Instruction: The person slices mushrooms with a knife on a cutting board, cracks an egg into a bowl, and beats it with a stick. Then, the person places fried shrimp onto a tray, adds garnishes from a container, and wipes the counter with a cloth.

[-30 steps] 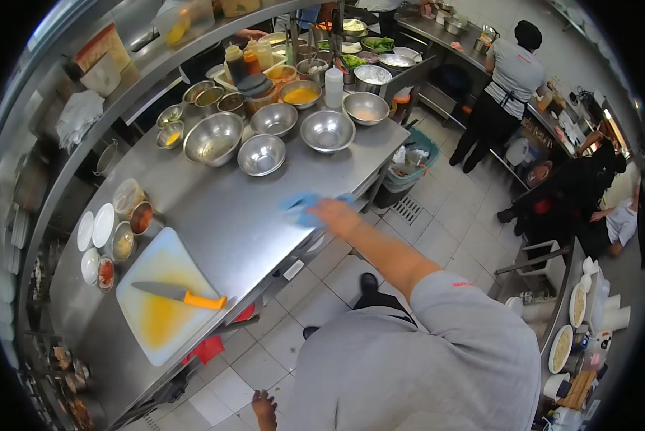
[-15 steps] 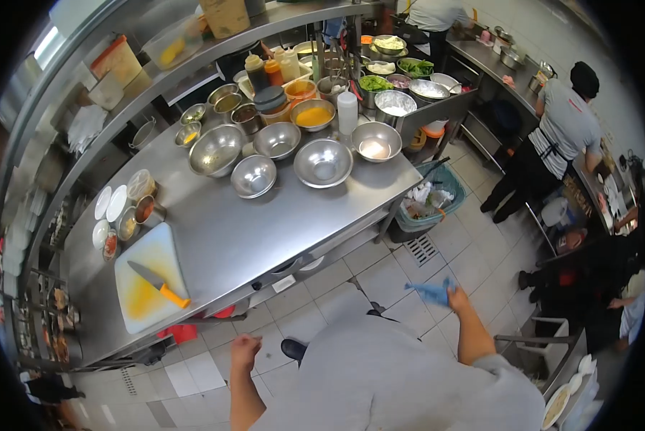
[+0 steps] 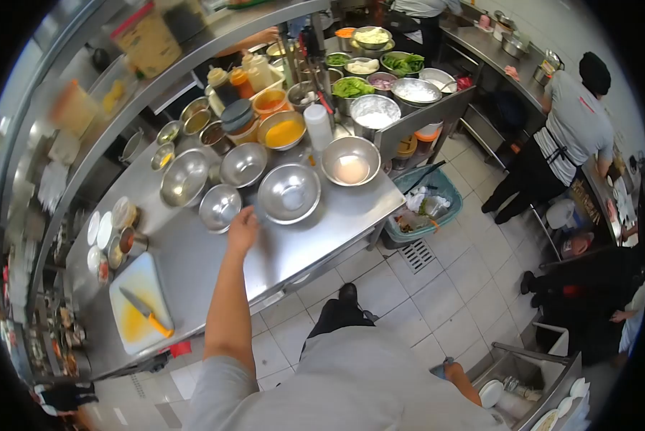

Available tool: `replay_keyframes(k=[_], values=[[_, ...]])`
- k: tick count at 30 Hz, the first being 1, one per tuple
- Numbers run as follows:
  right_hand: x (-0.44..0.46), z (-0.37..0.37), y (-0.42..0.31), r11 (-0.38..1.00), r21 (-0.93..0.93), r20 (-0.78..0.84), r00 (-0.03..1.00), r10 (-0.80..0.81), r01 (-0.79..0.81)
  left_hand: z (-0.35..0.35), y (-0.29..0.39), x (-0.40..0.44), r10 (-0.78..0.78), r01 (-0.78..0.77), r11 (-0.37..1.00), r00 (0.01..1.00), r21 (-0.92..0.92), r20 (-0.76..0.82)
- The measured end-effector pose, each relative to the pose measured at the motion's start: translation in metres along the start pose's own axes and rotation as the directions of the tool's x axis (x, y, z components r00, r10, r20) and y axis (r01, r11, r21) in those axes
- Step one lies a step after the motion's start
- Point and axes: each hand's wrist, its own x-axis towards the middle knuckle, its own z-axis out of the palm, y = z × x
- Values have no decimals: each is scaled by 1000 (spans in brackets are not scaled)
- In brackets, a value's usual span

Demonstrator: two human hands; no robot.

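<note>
My left hand reaches over the steel table, its fingers partly stretched out and holding nothing. It is right beside the rim of a small steel bowl; whether it touches the rim I cannot tell. A wider steel bowl stands just to its right, and another steel bowl lies behind. Low at my right side, my right hand is closed on a blue cloth, mostly hidden by the hand. An orange-handled knife rests on the yellow-stained white cutting board.
A bowl of orange sauce and a white squeeze bottle stand toward the back. A lined trash bin is at the table's right end. A co-worker works at the right counter. A sink is near my right hand.
My left hand has moved from beside my body up over the table to the small bowl. My right hand has dropped lower with the blue cloth. My view has shifted closer to the table.
</note>
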Motion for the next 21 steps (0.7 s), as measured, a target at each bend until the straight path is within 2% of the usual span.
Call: replay_keyframes(k=[1,2,4,5,6,7,9,11,12,13,14,15,16,17,18,20,21], values=[[-25,-29,-22,963,223,-43,985,166,-153,5,5,24,-119,114,968,993,-224,-13],[-32,-40,-31,957,232,-44,981,191,-176,8,14,43,-116,116,965,993,-234,12],[-14,-41,-26,877,461,-191,950,246,-134,10,44,73,-325,343,882,939,-324,109],[-31,-54,-31,865,476,-188,943,276,-159,9,53,77,-349,373,864,928,-338,134],[-45,-76,-44,897,432,-297,925,237,-91,11,59,82,-363,397,848,918,-351,161],[-60,-102,-62,923,384,-402,894,199,-32,20,59,90,-363,376,838,925,-395,111],[-89,-139,-91,882,469,-426,862,274,-48,30,41,103,-351,385,800,922,-460,161],[-98,-144,-90,842,537,-450,831,328,-41,29,44,105,-358,395,780,918,-485,173],[-94,-141,-88,831,552,-428,832,352,-68,23,40,109,-355,369,862,929,-348,104],[-85,-137,-84,819,567,-411,833,370,-84,25,38,108,-196,184,971,978,-151,-71],[-76,-129,-80,816,569,-401,831,385,-103,32,45,117,11,5,997,976,77,-217],[-69,-112,-69,813,569,-390,831,397,-122,45,73,127,39,-24,997,976,72,-215],[-31,-59,-35,861,487,-327,882,339,-150,61,113,120,68,-107,981,972,-165,-227],[4,-11,-3,904,397,-260,925,277,-159,75,155,104,85,-176,903,967,-391,-240],[6,-7,3,902,384,-163,947,278,-198,81,216,83,11,-23,891,1000,-454,-29],[2,-21,7,884,388,-27,955,294,-261,145,296,61,247,-20,694,946,-720,211],[9,-23,14,880,385,14,955,295,-278,185,303,62,304,39,674,895,-737,326]])
